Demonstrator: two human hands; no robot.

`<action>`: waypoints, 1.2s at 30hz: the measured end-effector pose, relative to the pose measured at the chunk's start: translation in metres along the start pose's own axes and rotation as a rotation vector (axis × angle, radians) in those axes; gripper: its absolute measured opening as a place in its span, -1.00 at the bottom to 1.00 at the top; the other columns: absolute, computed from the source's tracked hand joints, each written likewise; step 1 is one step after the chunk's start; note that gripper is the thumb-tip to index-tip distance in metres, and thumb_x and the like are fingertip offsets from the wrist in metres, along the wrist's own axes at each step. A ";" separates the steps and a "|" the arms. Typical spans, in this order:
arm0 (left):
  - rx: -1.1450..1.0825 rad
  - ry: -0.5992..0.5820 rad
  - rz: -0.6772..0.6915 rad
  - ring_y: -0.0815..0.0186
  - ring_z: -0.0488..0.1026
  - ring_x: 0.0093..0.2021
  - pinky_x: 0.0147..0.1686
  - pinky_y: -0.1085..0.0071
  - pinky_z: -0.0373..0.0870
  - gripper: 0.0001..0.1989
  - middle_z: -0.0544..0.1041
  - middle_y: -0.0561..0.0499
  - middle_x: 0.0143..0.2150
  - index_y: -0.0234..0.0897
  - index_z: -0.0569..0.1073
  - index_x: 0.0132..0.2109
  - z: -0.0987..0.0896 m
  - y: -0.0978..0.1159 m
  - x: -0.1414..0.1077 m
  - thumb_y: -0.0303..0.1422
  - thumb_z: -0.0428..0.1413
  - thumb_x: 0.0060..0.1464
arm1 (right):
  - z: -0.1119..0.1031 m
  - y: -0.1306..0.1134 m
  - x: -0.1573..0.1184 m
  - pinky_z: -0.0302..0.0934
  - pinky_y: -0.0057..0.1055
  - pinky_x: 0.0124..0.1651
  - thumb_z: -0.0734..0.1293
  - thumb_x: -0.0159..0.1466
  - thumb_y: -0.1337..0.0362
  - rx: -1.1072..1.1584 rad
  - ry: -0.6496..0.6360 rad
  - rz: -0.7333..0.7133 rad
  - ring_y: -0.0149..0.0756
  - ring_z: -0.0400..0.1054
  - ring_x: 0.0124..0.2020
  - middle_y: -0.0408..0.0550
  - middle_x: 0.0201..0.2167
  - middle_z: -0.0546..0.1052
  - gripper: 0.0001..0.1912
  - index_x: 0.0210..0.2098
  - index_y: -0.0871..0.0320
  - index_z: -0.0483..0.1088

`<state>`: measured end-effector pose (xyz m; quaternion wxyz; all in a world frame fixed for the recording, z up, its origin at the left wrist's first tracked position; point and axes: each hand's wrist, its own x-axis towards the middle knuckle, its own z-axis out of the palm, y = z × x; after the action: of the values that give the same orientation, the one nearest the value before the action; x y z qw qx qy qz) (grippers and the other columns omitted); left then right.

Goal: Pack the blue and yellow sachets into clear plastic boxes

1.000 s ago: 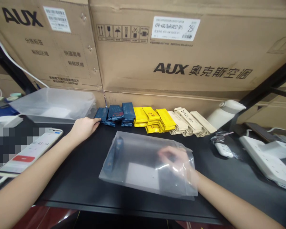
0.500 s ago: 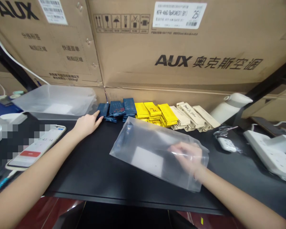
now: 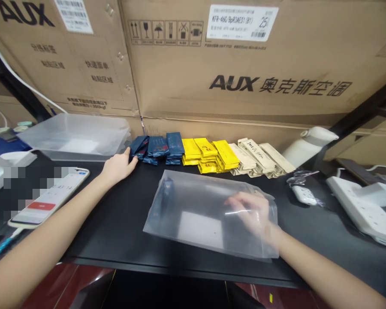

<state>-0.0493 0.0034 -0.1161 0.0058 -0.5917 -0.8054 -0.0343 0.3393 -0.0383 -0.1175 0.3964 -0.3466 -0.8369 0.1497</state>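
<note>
Hand Positions at the Packet Row and Clear Bag

We locate the left hand [image 3: 119, 166] left of centre in the frame. Its fingertips touch the near edge of the leftmost blue packets [image 3: 139, 145]; we cannot tell whether they pinch one. We locate the right hand [image 3: 249, 210] right of centre, fingers partly curled. We view it through the film of a clear bag [image 3: 199, 193], with the wrist at the bag's right end; we cannot tell whether it grips the film.

The bag lies on the black surface [image 3: 116, 231], lower centre of the frame. Through its film we note a white rectangle [image 3: 200, 228] and a dark blue item [image 3: 167, 193] near the left end.

Beyond the bag, we find one row of packets across the centre: blue at left, yellow packets [image 3: 225, 153] in the middle, beige packets [image 3: 260, 159] at right. A pale bottle [image 3: 304, 148] leans at the row's right end.

Further out, we identify a phone [image 3: 51, 197] at lower left, more clear bags [image 3: 80, 128] above it, a power strip [image 3: 363, 210] at right, and cardboard boxes [image 3: 180, 77] across the top.
</note>
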 end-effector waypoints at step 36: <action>0.066 0.135 0.054 -0.23 0.54 -0.14 -0.26 0.06 0.42 -0.39 0.60 -0.38 -0.19 -0.39 0.32 0.23 -0.006 -0.001 -0.007 -0.04 -0.17 0.25 | 0.006 0.000 0.000 0.27 -0.48 -0.51 0.29 0.28 0.32 0.076 0.039 0.039 -0.36 0.43 -0.61 -0.13 -0.62 0.56 -0.72 -0.55 0.17 0.47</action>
<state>-0.0482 -0.0044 -0.1107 0.0806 -0.6090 -0.7876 -0.0472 0.3344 -0.0382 -0.1207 0.4227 -0.3504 -0.8157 0.1822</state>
